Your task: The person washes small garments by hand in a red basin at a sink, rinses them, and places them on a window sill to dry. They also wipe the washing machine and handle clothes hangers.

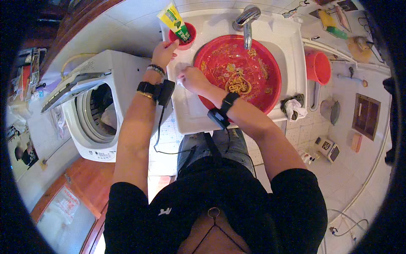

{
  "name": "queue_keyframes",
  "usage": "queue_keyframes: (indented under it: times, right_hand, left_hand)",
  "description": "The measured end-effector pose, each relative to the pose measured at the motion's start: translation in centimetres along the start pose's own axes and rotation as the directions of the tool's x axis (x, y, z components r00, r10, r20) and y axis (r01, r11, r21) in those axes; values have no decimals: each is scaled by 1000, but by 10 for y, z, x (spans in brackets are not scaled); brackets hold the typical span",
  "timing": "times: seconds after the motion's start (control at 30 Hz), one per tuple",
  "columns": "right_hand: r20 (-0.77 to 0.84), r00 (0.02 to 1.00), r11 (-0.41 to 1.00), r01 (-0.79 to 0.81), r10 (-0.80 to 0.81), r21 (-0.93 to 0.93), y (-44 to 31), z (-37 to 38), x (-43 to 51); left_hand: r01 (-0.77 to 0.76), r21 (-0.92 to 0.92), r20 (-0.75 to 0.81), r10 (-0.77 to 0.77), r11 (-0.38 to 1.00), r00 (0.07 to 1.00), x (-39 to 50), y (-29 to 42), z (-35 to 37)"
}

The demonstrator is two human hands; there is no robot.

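Observation:
My left hand (165,53) is at the left edge of the white sink (185,119), its fingertips against or just in front of a small red cup (191,30). A yellow and green Darlie toothpaste tube (173,19) stands tilted in that cup. My right hand (193,79) is closed on a small white wad (180,82), cloth or tissue, over the sink's left rim. Its fingertips are partly hidden. Beside it, a red plastic basin (253,98) with gold patterning sits in the sink, partly behind my right forearm.
A chrome faucet (248,27) reaches over the basin. A crumpled white and dark cloth (295,108) hangs at the sink's right front corner. A top-loading washing machine (90,149) stands left, lid raised. Right of the sink are a red bucket (318,68) and pipes (330,49).

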State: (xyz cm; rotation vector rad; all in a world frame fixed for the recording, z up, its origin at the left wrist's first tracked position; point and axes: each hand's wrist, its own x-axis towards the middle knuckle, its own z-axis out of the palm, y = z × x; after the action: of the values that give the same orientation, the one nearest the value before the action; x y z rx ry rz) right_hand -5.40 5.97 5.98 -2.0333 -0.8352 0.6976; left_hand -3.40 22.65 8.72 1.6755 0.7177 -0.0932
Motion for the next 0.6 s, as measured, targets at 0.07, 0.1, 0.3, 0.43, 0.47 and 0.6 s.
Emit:
queue_keyframes:
  times: [0.07,0.1,0.3,0.43,0.47,0.6]
  right_hand:
    - [-256,964,997,56,-68,-53,20,-20,-21]
    - [-384,909,986,133,-161,-98,35,-39,-34]
    - [-510,828,810,-456,234,-369,137,-105,-61]
    - [-312,946,802,-115,-93,-587,168,-122,-62]
    - [-351,935,917,-188,57,-353,172,-137,-59]
    - [-739,673,1000,8,-6,-1,184,-222,-24]
  left_hand:
    - [-29,26,-10,29,999,1000,-5,-3,1]
    - [-18,43,0,18,999,1000,-7,-4,2]
    - [-14,28,-94,17,1000,995,-17,-15,14]
    - [-153,-106,-333,110,982,937,-16,-45,27]
    - [-173,9,-407,162,985,899,-18,-52,28]
    - [-153,77,-342,170,985,924,-69,-83,50]
